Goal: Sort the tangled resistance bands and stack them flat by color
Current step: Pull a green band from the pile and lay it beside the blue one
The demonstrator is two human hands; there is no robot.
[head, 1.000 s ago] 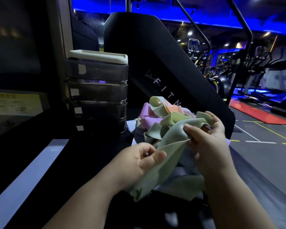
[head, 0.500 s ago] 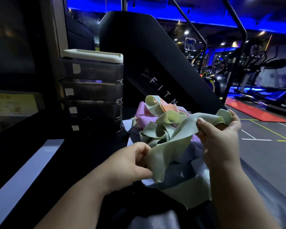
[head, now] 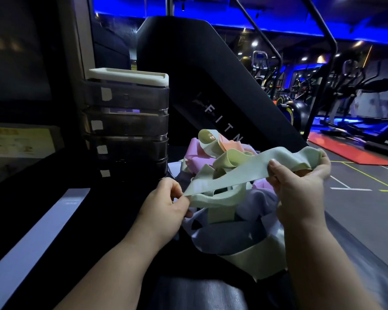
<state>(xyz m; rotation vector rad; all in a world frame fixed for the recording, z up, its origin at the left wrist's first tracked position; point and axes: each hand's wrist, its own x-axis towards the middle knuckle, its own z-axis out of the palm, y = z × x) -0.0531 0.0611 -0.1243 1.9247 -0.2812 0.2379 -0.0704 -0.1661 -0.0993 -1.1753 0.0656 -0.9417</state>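
Note:
A pale green resistance band (head: pixel 240 171) is stretched between my two hands above a tangled heap of bands (head: pixel 231 211). My left hand (head: pixel 166 204) pinches its lower left end. My right hand (head: pixel 300 186) grips its upper right end, fingers curled round the loop. The heap holds more green bands, a pink band (head: pixel 197 159), an orange band (head: pixel 231 145) and grey-lilac bands (head: pixel 233 236). The bands lie crossed over one another on a dark surface.
A stack of dark translucent drawers (head: pixel 126 124) with a white lid stands just left of the heap. A black sloped machine panel (head: pixel 211 90) rises behind it. Gym machines (head: pixel 356 101) and a red mat (head: pixel 349 153) fill the floor at the right.
My hands have drawn apart, pulling the green band out longer and tauter. My right hand moved right and up; my left hand kept its pinch near the heap's left side.

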